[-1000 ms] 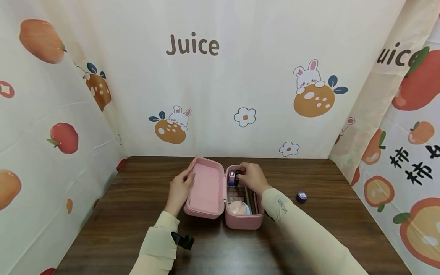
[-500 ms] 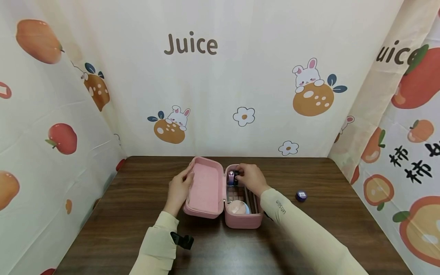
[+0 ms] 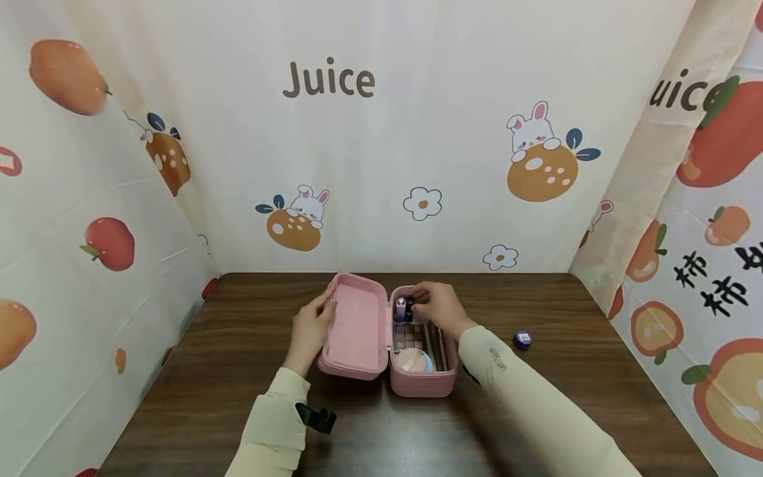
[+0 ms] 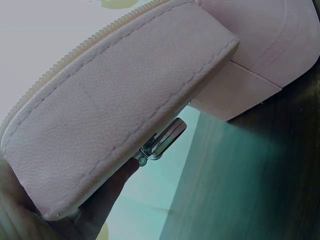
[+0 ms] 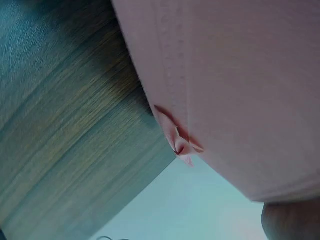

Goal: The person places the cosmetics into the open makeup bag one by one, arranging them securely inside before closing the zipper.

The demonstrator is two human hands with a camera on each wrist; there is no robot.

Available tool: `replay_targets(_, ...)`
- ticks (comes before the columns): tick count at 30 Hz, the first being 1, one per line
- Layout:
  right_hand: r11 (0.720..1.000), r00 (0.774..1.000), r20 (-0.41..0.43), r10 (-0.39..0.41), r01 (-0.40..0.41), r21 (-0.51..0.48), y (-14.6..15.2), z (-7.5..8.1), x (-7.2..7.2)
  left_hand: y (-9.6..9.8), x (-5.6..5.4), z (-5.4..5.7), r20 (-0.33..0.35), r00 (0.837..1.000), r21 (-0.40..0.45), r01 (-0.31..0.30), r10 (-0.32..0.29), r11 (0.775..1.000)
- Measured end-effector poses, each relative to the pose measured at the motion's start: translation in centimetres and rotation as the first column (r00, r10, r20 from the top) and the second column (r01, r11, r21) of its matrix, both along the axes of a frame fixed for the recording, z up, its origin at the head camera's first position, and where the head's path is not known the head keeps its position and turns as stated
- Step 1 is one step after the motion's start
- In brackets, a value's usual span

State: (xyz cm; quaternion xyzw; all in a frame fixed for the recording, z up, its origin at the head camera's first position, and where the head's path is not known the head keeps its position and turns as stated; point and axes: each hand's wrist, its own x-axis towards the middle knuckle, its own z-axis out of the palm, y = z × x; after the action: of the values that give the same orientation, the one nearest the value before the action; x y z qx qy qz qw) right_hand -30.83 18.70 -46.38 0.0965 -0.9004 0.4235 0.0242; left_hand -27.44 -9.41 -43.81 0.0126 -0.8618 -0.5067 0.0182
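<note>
A pink cosmetic case (image 3: pixel 422 385) stands on the table with its lid (image 3: pixel 359 324) swung out to the left. My left hand (image 3: pixel 311 331) grips the lid's outer edge, and its fingers (image 4: pixel 107 195) reach under the lid beside a metal clasp (image 4: pixel 167 137) in the left wrist view. Over the far right corner of the case, my right hand (image 3: pixel 442 308) pinches a small black item (image 3: pixel 409 307), mostly covered by the fingers. A small purple-and-pink bottle (image 3: pixel 401 309) stands beside it. In the right wrist view the case wall hides most of the right hand.
Inside the case are a gridded palette (image 3: pixel 408 336), a round pale item (image 3: pixel 412 360) and slim dark sticks (image 3: pixel 435 348). A small round purple-blue container (image 3: pixel 522 340) lies on the table (image 3: pixel 250 344) to the right. Printed curtains (image 3: pixel 381 146) surround the table.
The black item sits slightly nearer the bottle, and the right hand has shifted very little. The left hand and the lid have stayed in place.
</note>
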Motion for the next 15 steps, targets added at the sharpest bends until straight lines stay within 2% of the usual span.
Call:
replay_targets(4,0.996,0.999,-0.032,-0.003,0.001,-0.088,1.7,0.4,0.6,0.0,0.0,0.0,-0.001,1.0,0.006,0.009,-0.009,1.0)
replay_targets(8,0.993,0.995,-0.084,-0.048,0.039,-0.109,4.5,0.6,1.3,0.0,0.0,0.0,0.006,1.0,0.011,0.015,-0.015,1.0)
replay_targets(12,0.992,0.988,-0.107,-0.114,0.108,-0.068,8.4,0.3,2.4,0.0,0.0,0.1,0.017,1.0,0.017,0.016,-0.016,1.0)
replay_targets(15,0.982,0.977,-0.103,-0.187,0.188,-0.001,11.4,-0.5,3.6,-0.1,0.0,0.0,0.023,1.0,0.02,0.013,-0.013,1.0)
